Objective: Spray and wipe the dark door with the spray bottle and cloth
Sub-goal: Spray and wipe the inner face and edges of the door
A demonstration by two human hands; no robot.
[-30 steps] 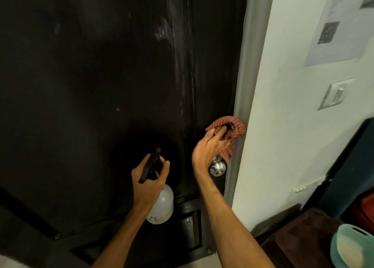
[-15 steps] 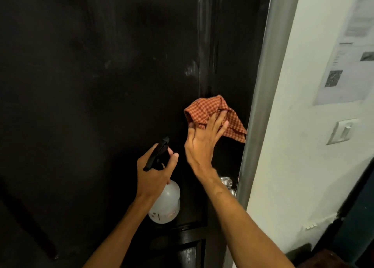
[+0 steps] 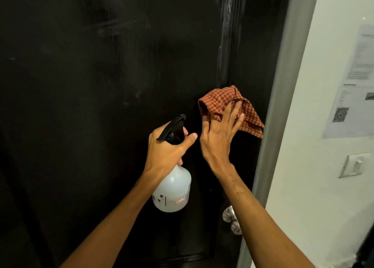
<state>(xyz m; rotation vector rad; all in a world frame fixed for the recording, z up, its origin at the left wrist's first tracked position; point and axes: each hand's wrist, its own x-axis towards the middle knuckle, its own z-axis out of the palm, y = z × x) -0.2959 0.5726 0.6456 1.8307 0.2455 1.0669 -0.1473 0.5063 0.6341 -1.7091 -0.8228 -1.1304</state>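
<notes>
Fingers of the right hand (image 3: pixel 220 138) lie spread and straight, pressing a crumpled red-checked cloth (image 3: pixel 220 102) flat on the glossy, streaked dark door (image 3: pixel 101 85), beside its grey metal frame (image 3: pixel 283 85). The left hand (image 3: pixel 166 148) curls round the neck of a translucent white plastic spray bottle with black trigger (image 3: pixel 174 189), just left of the cloth. Its small red label (image 3: pixel 179 201) looks too blurred to read.

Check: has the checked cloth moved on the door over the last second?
Yes, upward. The cloth was just above the door knob; now it lies well above it, under the right hand.
</notes>
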